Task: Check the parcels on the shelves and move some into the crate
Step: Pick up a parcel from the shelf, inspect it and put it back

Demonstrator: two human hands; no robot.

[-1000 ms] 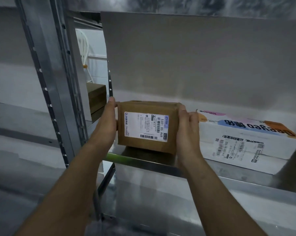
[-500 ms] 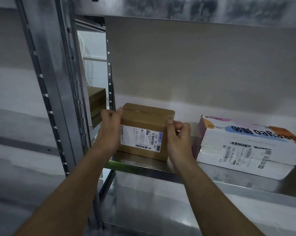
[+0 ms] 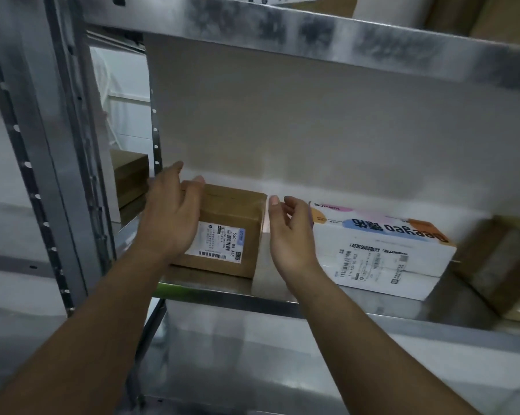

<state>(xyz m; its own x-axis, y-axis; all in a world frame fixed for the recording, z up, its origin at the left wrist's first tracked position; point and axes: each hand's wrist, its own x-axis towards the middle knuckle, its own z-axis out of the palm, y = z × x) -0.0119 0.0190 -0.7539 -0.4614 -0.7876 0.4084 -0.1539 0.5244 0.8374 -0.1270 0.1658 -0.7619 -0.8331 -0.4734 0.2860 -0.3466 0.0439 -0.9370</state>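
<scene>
While the brown box (image 3: 231, 232) is being held up at the left end of the shelf (image 3: 372, 310) | left hand (image 3: 172, 217) is being held open at its left side | right hand (image 3: 291, 235) is being held loose and empty, beside the white box (image 3: 387, 250)

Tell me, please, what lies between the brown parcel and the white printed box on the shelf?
Only the right hand, loosely curled and holding nothing, over bare shelf metal; the head view shows it.

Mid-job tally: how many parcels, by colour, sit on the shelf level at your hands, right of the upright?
Brown cardboard: 2, the labelled box and the far-right parcel, partly cut off.
White printed: 1, the white parcel.
Total: 3.
</scene>
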